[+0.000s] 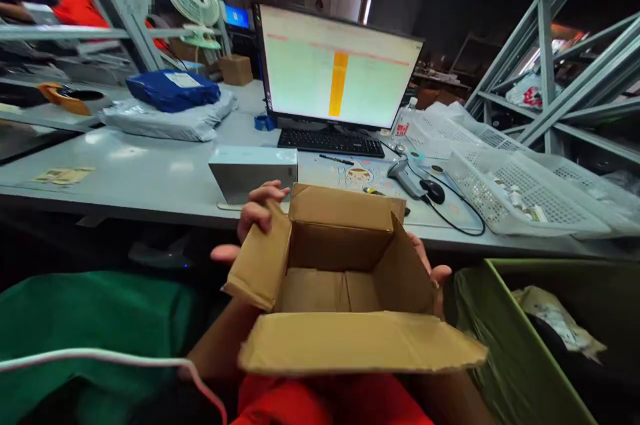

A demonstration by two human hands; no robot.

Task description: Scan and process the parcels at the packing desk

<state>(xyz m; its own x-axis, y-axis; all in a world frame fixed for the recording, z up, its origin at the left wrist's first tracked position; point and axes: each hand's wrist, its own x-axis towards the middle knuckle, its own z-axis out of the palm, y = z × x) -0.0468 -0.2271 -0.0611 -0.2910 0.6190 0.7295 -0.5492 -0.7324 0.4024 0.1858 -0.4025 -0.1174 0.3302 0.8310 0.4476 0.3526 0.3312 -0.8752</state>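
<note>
An open cardboard box point(340, 245) is held between my two hands, in front of the desk edge. Its flaps are spread outward, and I see only bare cardboard inside. My left hand point(255, 215) grips the left side, with fingers curled over the left flap and the thumb sticking out. At the right wall is my right hand point(433, 272), partly hidden behind the box, its fingertips and thumb showing. On the desk just beyond my left hand stands a white-topped grey box point(255, 172).
A monitor point(340, 68) and keyboard point(330, 142) stand ahead. Right of them lie a barcode scanner point(406, 177) and white plastic baskets point(525, 198). Wrapped parcels point(173, 90) rest at left. A green bin point(540, 338) is at lower right. Another person in red point(80, 8) is far left.
</note>
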